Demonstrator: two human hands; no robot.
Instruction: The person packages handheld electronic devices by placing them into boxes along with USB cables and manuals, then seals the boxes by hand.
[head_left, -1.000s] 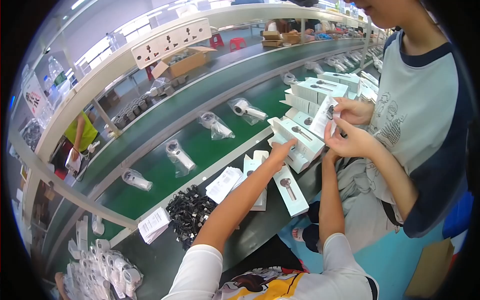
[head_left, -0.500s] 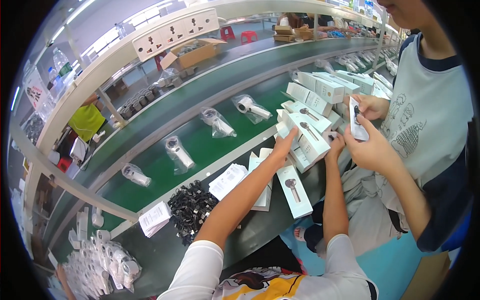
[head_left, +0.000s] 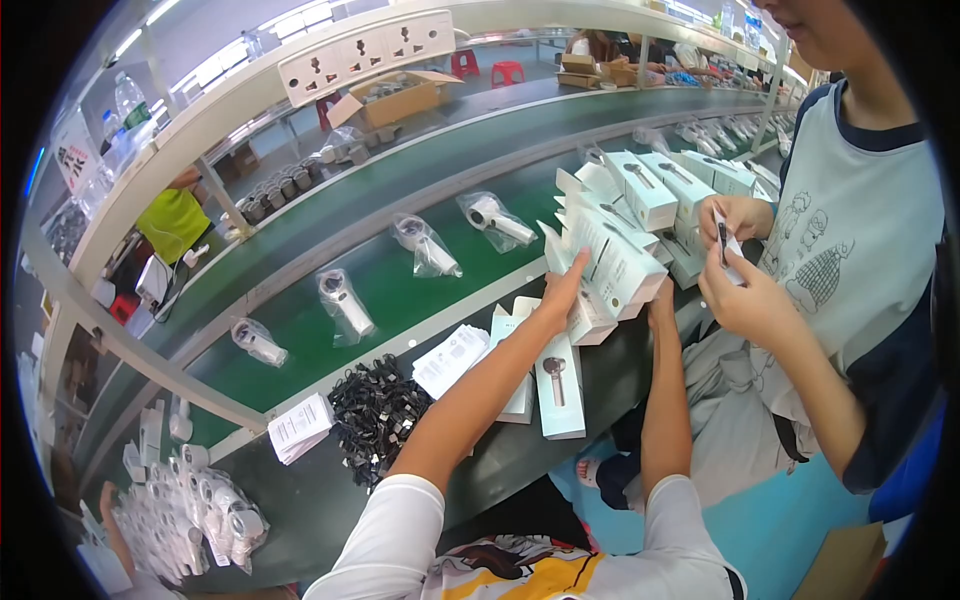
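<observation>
My left hand (head_left: 564,292) grips the left side of a bunch of white cartons (head_left: 618,262), whose end flaps stand open at the far left. At their right, near end, my right hand (head_left: 661,303) closes round the lower corner; its fingertips are partly hidden. The cartons lean at a tilt above the dark bench. Just below my left hand, another white carton (head_left: 559,390) with a picture of a round-headed handheld device lies on the bench. Left of it are folded leaflets (head_left: 450,360) and a heap of black cables (head_left: 378,415).
Bagged white handheld devices (head_left: 345,305) lie spaced along the green conveyor belt (head_left: 290,385). More cartons (head_left: 645,190) are piled at the right. A co-worker's hands (head_left: 742,275) hold a small white packet close by. Bagged parts (head_left: 200,510) heap at the lower left, beneath a metal frame (head_left: 160,350).
The bunch of cartons has turned and tilted up between my hands, so a printed side now faces me. My right hand has shifted slightly down. The co-worker's packet has tilted.
</observation>
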